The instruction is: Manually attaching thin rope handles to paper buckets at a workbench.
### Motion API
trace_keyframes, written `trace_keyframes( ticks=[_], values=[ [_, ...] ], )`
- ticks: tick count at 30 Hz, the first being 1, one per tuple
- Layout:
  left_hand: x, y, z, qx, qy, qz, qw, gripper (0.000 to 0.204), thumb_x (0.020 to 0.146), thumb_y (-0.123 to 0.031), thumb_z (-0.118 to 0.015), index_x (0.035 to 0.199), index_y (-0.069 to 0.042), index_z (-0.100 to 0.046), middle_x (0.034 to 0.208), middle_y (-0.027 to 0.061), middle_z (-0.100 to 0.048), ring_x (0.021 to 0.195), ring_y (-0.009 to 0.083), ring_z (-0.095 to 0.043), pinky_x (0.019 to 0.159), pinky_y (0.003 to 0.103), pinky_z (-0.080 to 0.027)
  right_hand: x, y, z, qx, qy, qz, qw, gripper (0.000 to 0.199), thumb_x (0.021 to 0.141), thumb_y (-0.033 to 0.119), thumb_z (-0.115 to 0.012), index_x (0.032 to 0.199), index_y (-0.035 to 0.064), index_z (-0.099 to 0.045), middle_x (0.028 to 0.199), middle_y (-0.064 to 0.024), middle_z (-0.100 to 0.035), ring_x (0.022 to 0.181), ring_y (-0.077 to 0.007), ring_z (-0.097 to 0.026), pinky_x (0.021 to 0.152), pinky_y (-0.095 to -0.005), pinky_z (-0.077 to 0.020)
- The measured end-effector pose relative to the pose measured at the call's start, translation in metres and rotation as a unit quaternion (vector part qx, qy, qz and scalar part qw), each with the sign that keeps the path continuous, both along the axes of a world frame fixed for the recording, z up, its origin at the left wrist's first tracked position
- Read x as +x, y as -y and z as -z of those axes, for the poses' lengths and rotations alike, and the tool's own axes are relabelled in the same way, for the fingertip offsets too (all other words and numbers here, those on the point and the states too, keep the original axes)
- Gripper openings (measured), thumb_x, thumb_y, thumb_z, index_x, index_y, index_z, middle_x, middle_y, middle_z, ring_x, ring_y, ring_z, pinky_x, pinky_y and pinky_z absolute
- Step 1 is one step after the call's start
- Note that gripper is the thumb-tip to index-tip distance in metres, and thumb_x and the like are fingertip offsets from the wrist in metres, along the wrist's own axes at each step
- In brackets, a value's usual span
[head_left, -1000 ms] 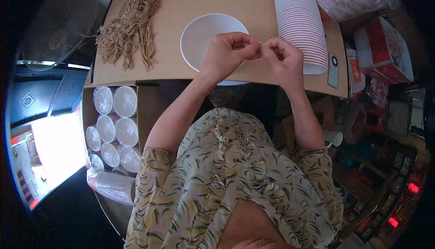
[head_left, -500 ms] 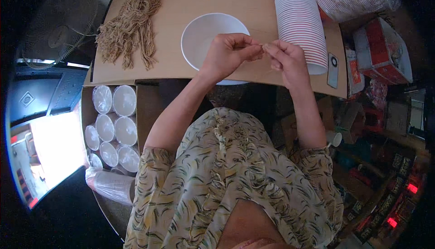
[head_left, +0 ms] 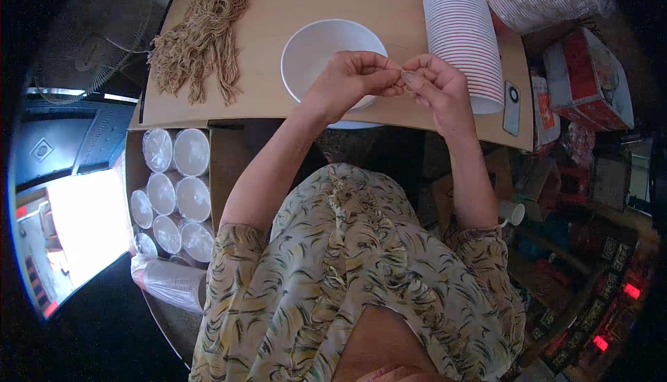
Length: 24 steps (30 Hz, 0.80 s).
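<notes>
Both hands meet above the near rim of a smooth, round white bowl [head_left: 326, 55] on the tan cardboard-like tabletop [head_left: 292, 0]. The left hand [head_left: 351, 80] is nearly closed, fingertips pinched; the right hand [head_left: 431, 83] is curled likewise, pinching the same small, thin piece [head_left: 404, 76], too tiny to identify. Fingertips touch. A loose heap of fibrous brown strings [head_left: 201, 35] lies far left; a ribbed stack of striped paper cups [head_left: 462, 35] lies just right of the bowl
</notes>
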<state>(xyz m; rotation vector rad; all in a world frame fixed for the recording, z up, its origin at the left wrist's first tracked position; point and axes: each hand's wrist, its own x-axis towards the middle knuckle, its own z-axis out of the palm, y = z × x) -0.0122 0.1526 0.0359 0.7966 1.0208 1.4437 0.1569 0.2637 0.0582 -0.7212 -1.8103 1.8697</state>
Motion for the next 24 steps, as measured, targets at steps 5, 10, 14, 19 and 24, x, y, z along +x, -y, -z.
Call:
trace_keyframes(
  ticks=[5,10,14,19,24],
  values=[
    [-0.0002,0.0015,-0.0002,0.007,0.011,0.012,1.0,0.021,0.092,-0.012,-0.068,0.106,0.003,-0.068,0.095,0.0082,-0.071,0.09,0.0143,-0.068,0.086,0.028,-0.055,0.0004,-0.0008,-0.0012,-0.029,0.005,0.01,1.0,0.014,0.089,0.011,-0.07,0.099,0.0038,-0.064,0.077,0.0012,-0.065,0.064,-0.0033,-0.055,0.052,-0.0176,-0.0385],
    [0.0022,0.0015,-0.0028,0.001,-0.05,-0.005,0.999,0.022,0.089,-0.01,-0.071,0.106,0.003,-0.068,0.092,0.0077,-0.072,0.086,0.0137,-0.068,0.083,0.027,-0.055,0.0008,-0.0006,-0.0009,-0.096,0.004,0.022,0.995,0.013,0.087,0.01,-0.071,0.097,0.0043,-0.064,0.076,0.0015,-0.062,0.061,-0.0033,-0.052,0.049,-0.0178,-0.0366],
    [0.0028,0.0016,-0.0006,0.015,-0.09,-0.013,0.996,0.022,0.09,-0.011,-0.071,0.106,0.004,-0.069,0.092,0.0081,-0.072,0.086,0.0128,-0.068,0.081,0.027,-0.055,0.003,-0.0017,-0.0007,-0.156,0.006,0.03,0.987,0.013,0.088,0.012,-0.07,0.096,0.0043,-0.064,0.074,0.0021,-0.059,0.058,-0.0032,-0.05,0.047,-0.0174,-0.0341],
    [0.002,0.0023,-0.003,0.017,-0.065,-0.005,0.998,0.022,0.092,-0.013,-0.069,0.106,0.004,-0.068,0.092,0.008,-0.072,0.086,0.0128,-0.068,0.081,0.027,-0.055,0.0031,0.001,-0.0036,-0.157,0.032,0.043,0.986,0.009,0.092,0.015,-0.066,0.095,0.0064,-0.062,0.069,0.004,-0.051,0.052,-0.0021,-0.039,0.045,-0.0176,-0.0279],
    [0.0022,0.0021,-0.0023,-0.007,-0.054,0.003,0.999,0.024,0.093,-0.016,-0.068,0.107,0.003,-0.068,0.092,0.0074,-0.071,0.086,0.0129,-0.068,0.082,0.026,-0.055,0.0034,-0.0007,0.0007,-0.12,0.042,0.064,0.99,0.013,0.095,0.016,-0.062,0.1,0.0035,-0.062,0.07,0.0033,-0.052,0.055,-0.0029,-0.041,0.046,-0.0175,-0.0288]
  ],
)
